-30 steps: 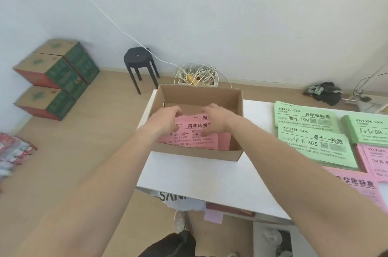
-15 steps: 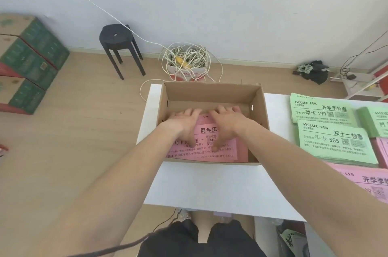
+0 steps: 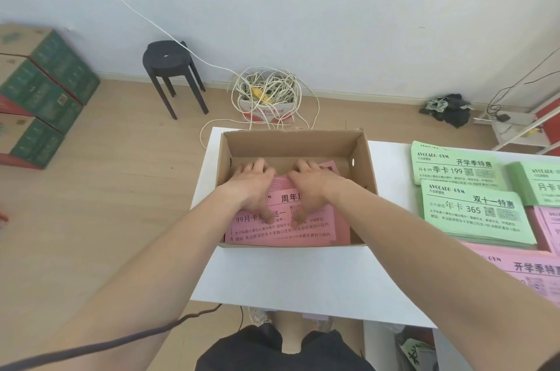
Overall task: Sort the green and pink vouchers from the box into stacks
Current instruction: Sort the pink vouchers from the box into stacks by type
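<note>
An open cardboard box [image 3: 370, 179] stands on the white table [image 3: 288, 276]. A stack of pink vouchers [image 3: 315, 231] lies in it. Both hands are inside the box on top of that stack. My left hand [image 3: 253, 185] and my right hand [image 3: 310, 187] sit side by side, fingers curled over the stack's far edge, thumbs on the top sheet. To the right lie green voucher stacks [image 3: 472, 214], [image 3: 451, 172], [image 3: 542, 185] and pink voucher stacks [image 3: 524, 272], [image 3: 550, 226].
On the floor behind the table are a black stool [image 3: 169, 65], a tangle of white cable [image 3: 266, 94], green cartons [image 3: 39, 91] at left, dark cloth [image 3: 448, 108] and a white rack [image 3: 515, 125] at right. A dark cord [image 3: 121, 338] crosses my left forearm.
The pink vouchers, held tilted up a second ago, now lie flat in the box. Both hands have slid toward the stack's far edge, and the view has tilted down.
</note>
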The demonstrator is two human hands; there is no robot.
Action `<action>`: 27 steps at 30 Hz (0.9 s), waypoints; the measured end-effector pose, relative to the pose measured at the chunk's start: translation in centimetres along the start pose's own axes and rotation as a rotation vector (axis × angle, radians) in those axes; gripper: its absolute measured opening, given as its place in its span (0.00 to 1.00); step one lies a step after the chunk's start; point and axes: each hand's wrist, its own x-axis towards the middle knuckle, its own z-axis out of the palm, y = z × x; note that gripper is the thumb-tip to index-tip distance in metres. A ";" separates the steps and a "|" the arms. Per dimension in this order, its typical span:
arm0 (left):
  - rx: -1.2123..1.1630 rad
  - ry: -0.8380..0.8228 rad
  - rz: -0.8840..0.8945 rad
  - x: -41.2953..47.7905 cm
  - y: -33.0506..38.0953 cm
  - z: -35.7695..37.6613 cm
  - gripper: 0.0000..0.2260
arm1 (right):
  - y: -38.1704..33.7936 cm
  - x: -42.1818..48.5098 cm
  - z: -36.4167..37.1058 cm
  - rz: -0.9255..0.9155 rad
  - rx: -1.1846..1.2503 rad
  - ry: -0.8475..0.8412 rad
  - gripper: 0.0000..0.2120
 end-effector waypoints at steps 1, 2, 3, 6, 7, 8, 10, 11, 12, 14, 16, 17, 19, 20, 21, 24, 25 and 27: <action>0.002 0.020 0.009 -0.1 -0.1 0.2 0.48 | -0.1 -0.1 -0.1 -0.004 -0.001 0.009 0.53; 0.010 0.041 0.014 -0.2 -0.2 0.4 0.47 | -0.3 -0.2 -0.2 -0.007 -0.004 0.023 0.51; 0.020 0.066 0.016 -0.2 -0.3 0.6 0.46 | -0.4 -0.3 -0.3 -0.008 0.002 0.039 0.49; 0.064 0.162 0.032 -0.6 -0.4 1.1 0.43 | -0.5 -0.6 -0.4 0.015 0.118 0.021 0.38; 0.082 0.197 0.038 -0.7 -0.5 1.2 0.44 | -0.3 -0.7 -0.5 0.024 0.161 0.004 0.34; 0.098 0.230 0.043 -1.0 -0.5 1.4 0.44 | -0.1 -0.9 -0.6 0.033 0.199 -0.014 0.29; 0.114 0.276 0.050 -1.4 -0.4 1.6 0.44 | 0.3 -1.3 -1.0 0.043 0.274 -0.059 0.22; 0.117 0.286 0.049 -1.6 -0.3 1.7 0.43 | 0.4 -1.6 -1.2 0.046 0.307 -0.084 0.20; 0.120 0.294 0.047 -1.8 -0.2 1.7 0.43 | 0.3 -1.8 -1.3 0.052 0.320 -0.109 0.19; 0.128 0.303 0.038 -2.2 -0.1 1.7 0.43 | 0.0 -2.3 -1.4 0.055 0.293 -0.137 0.20; 0.135 0.301 0.030 -2.6 -0.1 1.6 0.42 | -0.3 -2.5 -1.2 0.035 0.275 -0.132 0.20; 0.141 0.301 0.028 -2.8 -0.1 1.5 0.42 | -0.3 -2.7 -1.3 0.018 0.274 -0.120 0.20; 0.148 0.322 0.025 -3.3 -0.2 1.1 0.41 | -0.3 -3.2 -1.7 -0.004 0.239 -0.060 0.19; 0.142 0.354 0.025 -3.5 -0.2 0.7 0.39 | -0.2 -3.5 -2.0 0.000 0.205 -0.010 0.19; 0.131 0.400 0.023 -3.8 -0.3 0.2 0.37 | -0.1 -3.9 -2.5 0.011 0.171 0.052 0.18; 0.093 0.614 0.010 -4.3 -0.3 -1.1 0.31 | 0.2 -4.7 -4.3 0.058 0.069 0.257 0.16; 0.089 0.679 0.000 -4.3 -0.2 -1.3 0.29 | 0.3 -4.9 -4.8 0.071 0.044 0.317 0.15; 0.095 0.754 -0.008 -4.0 0.1 -1.3 0.26 | 0.4 -5.3 -4.8 0.103 0.032 0.393 0.13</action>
